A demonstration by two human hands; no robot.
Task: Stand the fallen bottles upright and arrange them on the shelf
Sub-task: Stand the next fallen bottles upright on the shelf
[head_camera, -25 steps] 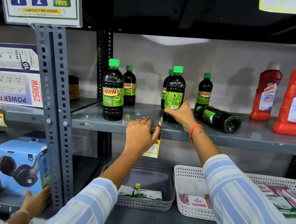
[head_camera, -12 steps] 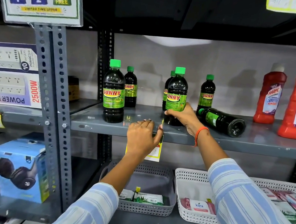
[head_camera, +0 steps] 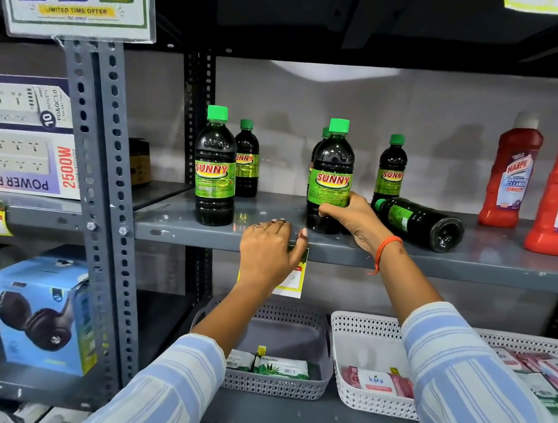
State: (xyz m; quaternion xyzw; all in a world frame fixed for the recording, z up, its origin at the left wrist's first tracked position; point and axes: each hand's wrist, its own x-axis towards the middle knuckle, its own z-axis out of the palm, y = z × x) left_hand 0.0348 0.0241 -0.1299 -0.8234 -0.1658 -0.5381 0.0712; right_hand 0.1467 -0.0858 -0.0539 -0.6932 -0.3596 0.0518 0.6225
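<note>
The front middle bottle (head_camera: 331, 175) has been turned since a moment ago: its "SUNNY" label was facing away, and now it is facing us. It is standing up straight near the front edge of the grey shelf (head_camera: 472, 262).

The right hand (head_camera: 356, 219) is wrapping its fingers around the low part of this bottle and holding it. An orange band (head_camera: 385, 253) is sitting on that wrist. The left hand (head_camera: 268, 251) is not holding any bottle. It is lying half open over the front edge of the shelf, to the left of the held bottle and a bit lower, with its fingertips resting on top. A yellow price tag (head_camera: 294, 280) is hanging under that edge, partly hidden by the hand.

Just to the right of the held bottle, a fallen bottle (head_camera: 419, 222) is lying on its side, with its green cap pointing toward the held bottle. Behind the fallen one, a back right bottle (head_camera: 391, 171) is standing up. Right behind the held bottle, another bottle is peeking out, and only its cap (head_camera: 325, 132) and a thin strip are showing. Well to the left of the held bottle, a front left bottle (head_camera: 216, 166) is standing up, and a back left bottle (head_camera: 248, 160) is standing behind it.

Far to the right of the held bottle, two red cleaner bottles (head_camera: 512, 174) are standing.
</note>
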